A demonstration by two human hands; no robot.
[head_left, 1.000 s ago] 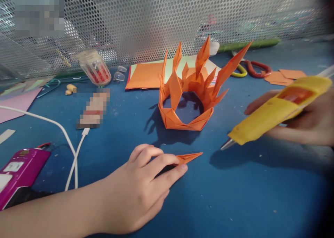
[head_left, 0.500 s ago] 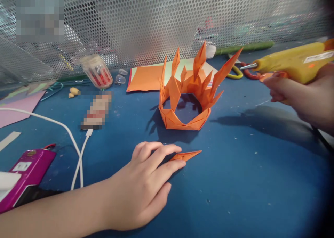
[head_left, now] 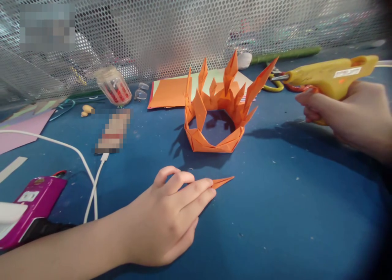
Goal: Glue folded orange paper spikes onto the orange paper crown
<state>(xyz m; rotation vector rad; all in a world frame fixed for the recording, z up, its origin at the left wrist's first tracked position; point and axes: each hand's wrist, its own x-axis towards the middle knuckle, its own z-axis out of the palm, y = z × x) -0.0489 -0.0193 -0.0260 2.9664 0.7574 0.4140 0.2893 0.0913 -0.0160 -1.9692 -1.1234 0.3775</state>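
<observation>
My left hand [head_left: 174,214] rests low over the table, its index and middle fingers closed on a small folded orange paper piece [head_left: 223,182]. Only the pointed end of that piece shows past the fingertips; the rest is covered. In my right hand [head_left: 349,116] is a yellow hot glue gun [head_left: 324,75], gripped by its handle with the metal nozzle pointing left. Between the hands, a little farther off, an orange folded-paper crown [head_left: 214,145] stands upright, with tall pointed pieces on its far and side edges. Neither hand touches the crown.
Behind the crown lie orange and pale paper sheets [head_left: 170,92]. Pliers with yellow and red handles [head_left: 273,88] sit near the nozzle. A jar with red contents [head_left: 114,88], a blurred phone-like object [head_left: 113,131] on a white cable [head_left: 93,194] and a purple power strip [head_left: 45,202] are at left.
My left fingers have drawn together and cover more of the orange piece. The glue gun in my right hand has shifted left, and the view has moved slightly.
</observation>
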